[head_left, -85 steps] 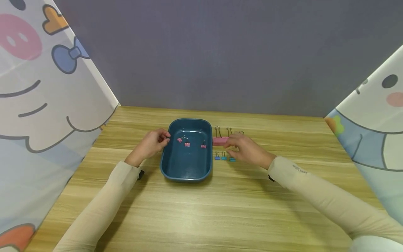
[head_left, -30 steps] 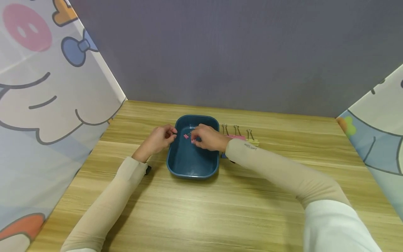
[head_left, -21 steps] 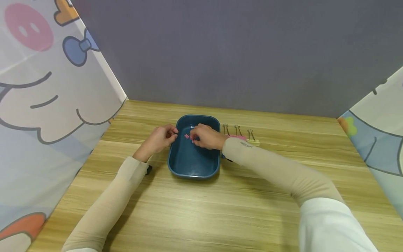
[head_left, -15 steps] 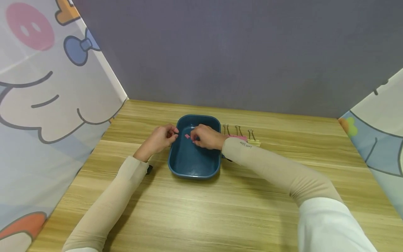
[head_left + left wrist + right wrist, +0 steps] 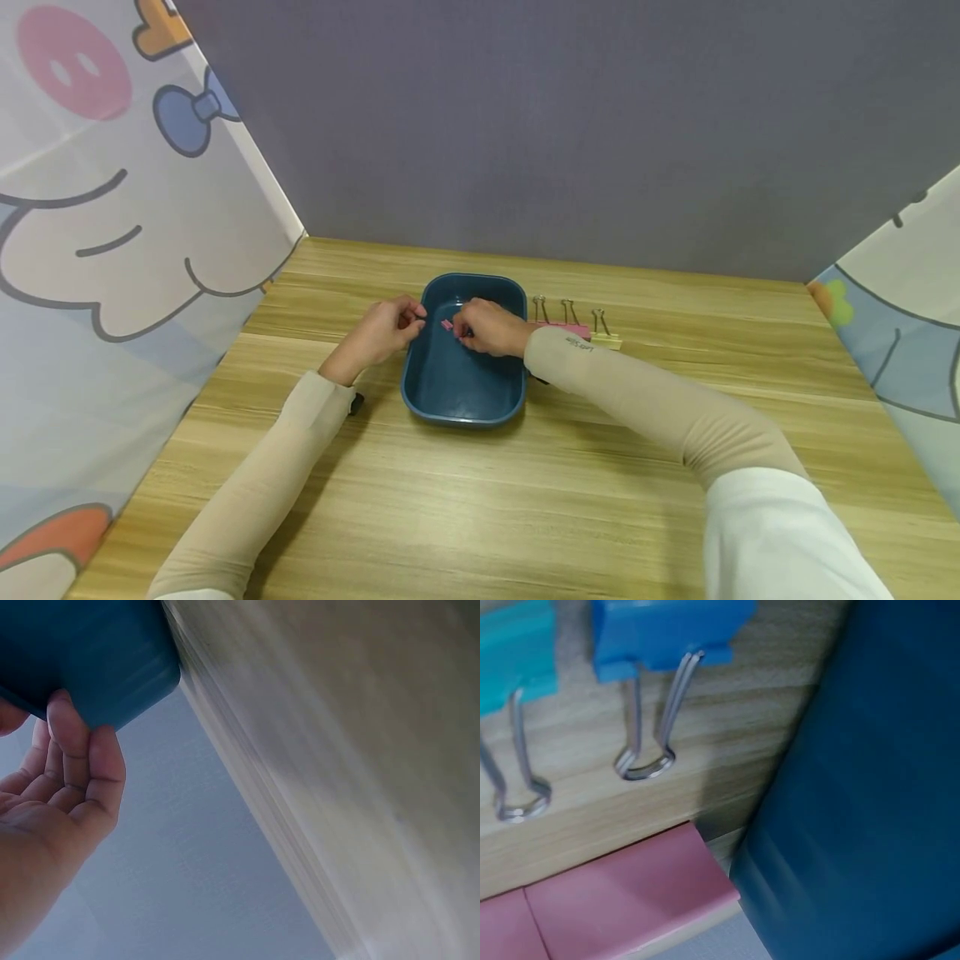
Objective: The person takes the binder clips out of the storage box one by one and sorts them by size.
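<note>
Head view | my right hand [image 5: 489,327] pinching small pink binder clip [image 5: 447,325] over blue tray [image 5: 462,397] | left hand [image 5: 382,330] fingers curled round tray's left rim | bench [image 5: 525,492]

A light wooden table [image 5: 525,500] with long streaks of grain fills the lower part of the view. Behind it stands a plain grey-purple wall [image 5: 525,133]. White cartoon-printed screens close in both sides, the left screen [image 5: 112,250] showing a pink snout and blue bow, the right screen [image 5: 900,317] only partly visible.
</note>
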A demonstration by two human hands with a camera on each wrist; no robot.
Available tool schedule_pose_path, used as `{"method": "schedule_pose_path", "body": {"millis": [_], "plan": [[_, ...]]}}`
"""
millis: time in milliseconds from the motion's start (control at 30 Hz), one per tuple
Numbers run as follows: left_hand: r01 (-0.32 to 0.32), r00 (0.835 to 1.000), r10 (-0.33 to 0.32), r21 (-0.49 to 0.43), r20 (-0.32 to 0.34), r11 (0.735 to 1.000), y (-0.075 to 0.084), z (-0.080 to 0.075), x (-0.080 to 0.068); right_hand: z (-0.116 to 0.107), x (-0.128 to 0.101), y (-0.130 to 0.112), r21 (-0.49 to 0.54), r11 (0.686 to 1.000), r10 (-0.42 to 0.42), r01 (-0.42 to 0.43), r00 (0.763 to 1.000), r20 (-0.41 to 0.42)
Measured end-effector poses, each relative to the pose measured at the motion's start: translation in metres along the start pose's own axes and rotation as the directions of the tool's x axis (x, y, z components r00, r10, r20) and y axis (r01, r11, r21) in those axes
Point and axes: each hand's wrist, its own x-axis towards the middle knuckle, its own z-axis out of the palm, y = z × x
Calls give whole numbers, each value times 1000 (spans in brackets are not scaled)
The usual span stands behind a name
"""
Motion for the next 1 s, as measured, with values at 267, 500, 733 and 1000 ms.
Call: {"method": "schedule_pose_path", "body": {"millis": [267,500,733,1000], "plan": [[0,1000,0,2,0,1000,1,0,0,-1,-1,1,14,1000,15,-15,1000,2],[2,1000,-2,-5,6,1000,0,0,0,0,0,2,0,1000,20,-20,1000,-16],[4,1000,-3,-9,7,1000,1,-1,-1,1,0,4,4,1000,30,-30,999,-25],[9,1000,-9,-10,16,1000,1,-1,-1,1,-2,4,19,999,47,-46,998,-40]]}}
